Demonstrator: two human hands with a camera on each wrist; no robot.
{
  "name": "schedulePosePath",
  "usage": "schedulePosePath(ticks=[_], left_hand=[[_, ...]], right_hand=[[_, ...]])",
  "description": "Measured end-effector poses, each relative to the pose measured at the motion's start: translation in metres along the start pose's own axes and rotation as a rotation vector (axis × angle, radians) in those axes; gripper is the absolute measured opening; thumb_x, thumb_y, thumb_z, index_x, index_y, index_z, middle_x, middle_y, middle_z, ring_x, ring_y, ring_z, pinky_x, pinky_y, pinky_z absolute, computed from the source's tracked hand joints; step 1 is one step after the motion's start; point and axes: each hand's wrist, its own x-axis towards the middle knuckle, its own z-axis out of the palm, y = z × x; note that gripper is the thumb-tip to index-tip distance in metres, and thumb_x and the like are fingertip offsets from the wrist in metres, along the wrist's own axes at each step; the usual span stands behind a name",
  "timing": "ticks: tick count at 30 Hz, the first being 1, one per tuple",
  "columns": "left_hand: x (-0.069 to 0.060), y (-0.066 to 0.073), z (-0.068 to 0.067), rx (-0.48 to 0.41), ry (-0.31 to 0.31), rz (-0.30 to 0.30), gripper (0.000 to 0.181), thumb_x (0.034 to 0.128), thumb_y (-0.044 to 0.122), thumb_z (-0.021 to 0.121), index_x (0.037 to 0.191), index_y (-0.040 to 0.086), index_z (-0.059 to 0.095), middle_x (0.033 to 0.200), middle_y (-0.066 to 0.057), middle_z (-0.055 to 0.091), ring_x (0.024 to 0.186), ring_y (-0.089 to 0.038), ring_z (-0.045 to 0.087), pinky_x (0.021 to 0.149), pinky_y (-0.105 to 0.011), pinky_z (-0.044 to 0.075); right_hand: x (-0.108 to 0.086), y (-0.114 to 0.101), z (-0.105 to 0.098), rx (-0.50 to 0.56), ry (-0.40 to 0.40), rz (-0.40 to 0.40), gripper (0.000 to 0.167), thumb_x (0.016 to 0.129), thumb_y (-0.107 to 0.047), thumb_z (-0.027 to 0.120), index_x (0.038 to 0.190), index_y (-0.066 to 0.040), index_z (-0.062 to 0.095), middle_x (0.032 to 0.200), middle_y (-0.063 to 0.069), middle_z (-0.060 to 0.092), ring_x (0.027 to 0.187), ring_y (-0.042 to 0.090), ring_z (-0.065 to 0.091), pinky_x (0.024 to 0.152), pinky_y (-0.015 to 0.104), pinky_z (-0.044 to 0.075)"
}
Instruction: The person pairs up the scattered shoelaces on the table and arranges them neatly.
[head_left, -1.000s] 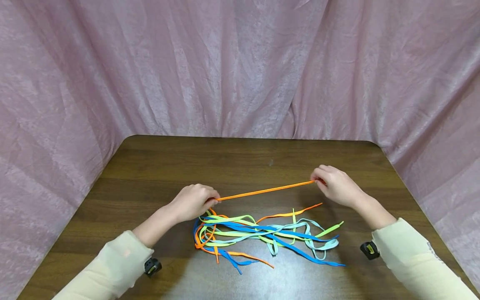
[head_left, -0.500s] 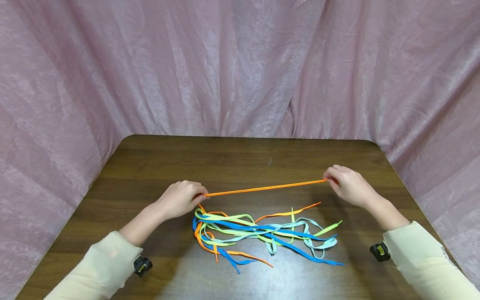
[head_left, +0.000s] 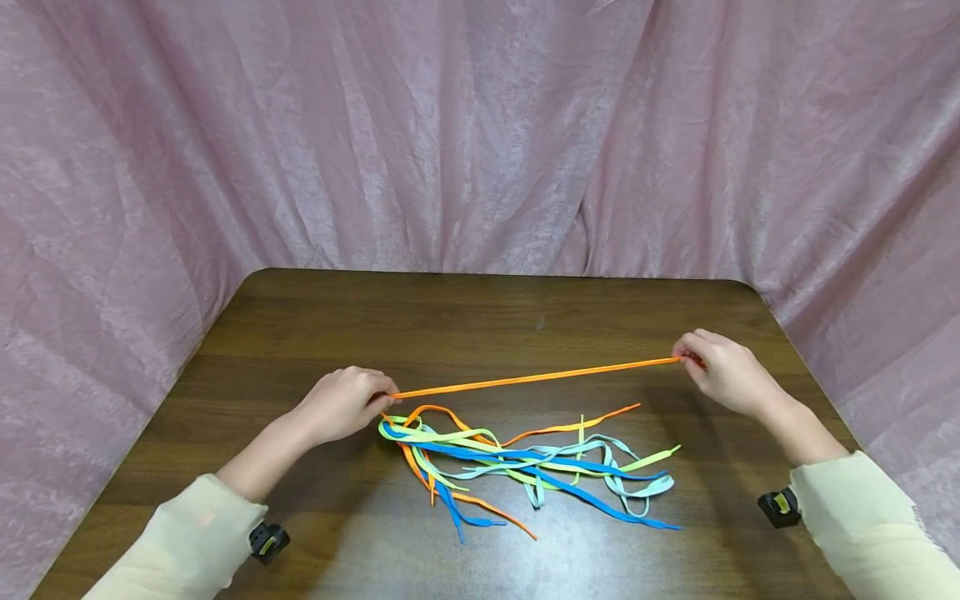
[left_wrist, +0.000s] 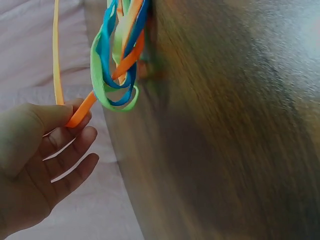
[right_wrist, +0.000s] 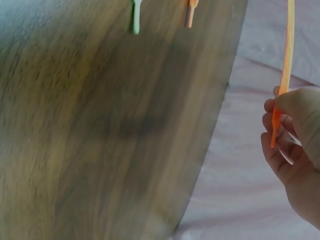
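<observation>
An orange shoelace [head_left: 536, 377] runs straight and taut between both hands, above the far side of a tangle of laces. My left hand [head_left: 345, 403] pinches it between thumb and index finger; in the left wrist view the lace [left_wrist: 85, 110] bends at the fingertips and leads back into the tangle. My right hand [head_left: 723, 372] pinches the other end, and the tip [right_wrist: 274, 134] pokes out below the thumb in the right wrist view. Blue laces [head_left: 566, 485], yellow-green laces [head_left: 663, 455] and a pale blue lace [head_left: 613, 483] lie loosely crossed, looped together at the left end.
The brown wooden table [head_left: 480, 312] has rounded far corners. Behind it hangs a pink curtain [head_left: 480, 133]. Small black devices sit at the left cuff [head_left: 267, 542] and the right cuff [head_left: 780, 507].
Both hands have moved apart, left hand leftward and right hand rightward. The orange stretch between them has lengthened, and the tangle's left end has shifted slightly left.
</observation>
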Motion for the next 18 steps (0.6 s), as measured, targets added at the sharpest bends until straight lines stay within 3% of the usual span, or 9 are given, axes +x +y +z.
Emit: schedulePosePath(ticks=[8, 18], left_hand=[[-0.01, -0.008, -0.001, 0.011, 0.002, -0.017, 0.004, 0.0826, 0.013, 0.067, 0.082, 0.015, 0.07, 0.078, 0.009, 0.065, 0.061, -0.003, 0.051, 0.052, -0.022, 0.04], [-0.018, -0.021, -0.007, -0.002, 0.017, -0.08, 0.006, 0.0809, 0.009, 0.066, 0.084, 0.013, 0.07, 0.074, 0.01, 0.063, 0.059, -0.004, 0.049, 0.051, -0.024, 0.04]], right_hand=[[-0.011, 0.011, -0.005, -0.02, 0.012, 0.021, 0.023, 0.069, 0.008, 0.064, 0.08, -0.012, 0.058, 0.072, -0.006, 0.053, 0.059, 0.006, 0.045, 0.051, 0.031, 0.04], [-0.022, 0.021, -0.007, -0.036, 0.005, 0.049, 0.021, 0.069, 0.007, 0.064, 0.079, -0.01, 0.059, 0.071, -0.005, 0.053, 0.058, 0.007, 0.044, 0.05, 0.03, 0.039]])
